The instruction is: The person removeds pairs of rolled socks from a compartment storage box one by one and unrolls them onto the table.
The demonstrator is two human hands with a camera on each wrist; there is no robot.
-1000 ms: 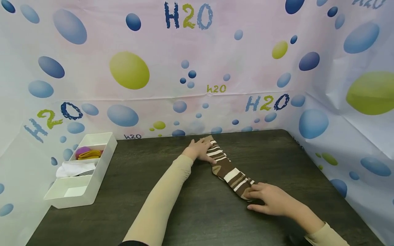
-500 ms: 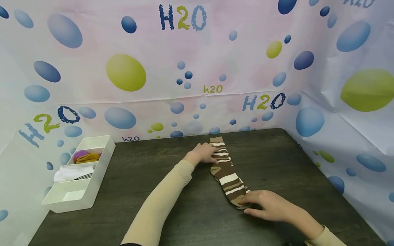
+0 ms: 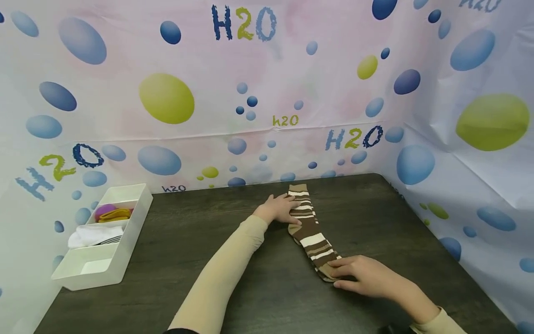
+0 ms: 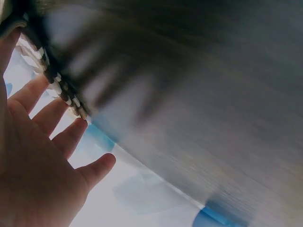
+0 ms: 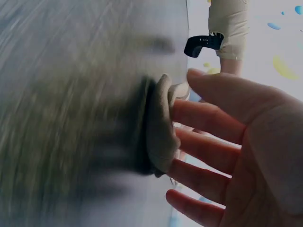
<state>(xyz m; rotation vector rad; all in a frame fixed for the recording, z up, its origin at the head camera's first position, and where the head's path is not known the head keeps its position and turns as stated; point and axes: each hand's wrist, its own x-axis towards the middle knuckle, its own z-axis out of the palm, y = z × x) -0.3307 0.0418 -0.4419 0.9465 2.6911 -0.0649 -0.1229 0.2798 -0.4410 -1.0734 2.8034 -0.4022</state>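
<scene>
A brown sock (image 3: 308, 227) with white and tan stripes lies flat on the dark table, its cuff toward the back wall and its tan toe toward the person. Along its edges a second matching layer peeks out underneath. My left hand (image 3: 279, 209) touches the side of the sock's leg with spread fingers, just above the tan heel. At the toe, the straight fingertips of my right hand (image 3: 367, 277) rest on the fabric, with the thumb apart. In the right wrist view, the sock's toe (image 5: 162, 127) stands slightly off the tabletop, against those fingers.
To the left stands a white divided box (image 3: 132, 241). Its compartments hold a purple and mustard folded bundle (image 3: 114, 214) and a white folded bundle with dark stripes (image 3: 93, 235); the front one shows its bare floor. Bubble-printed sheeting (image 3: 208, 111) walls the dark table (image 3: 183, 232).
The sock's cuff end has swung right, so the sock lies straighter front to back. My left hand has shifted right with it; my right hand stays at the toe. The head view has shifted slightly.
</scene>
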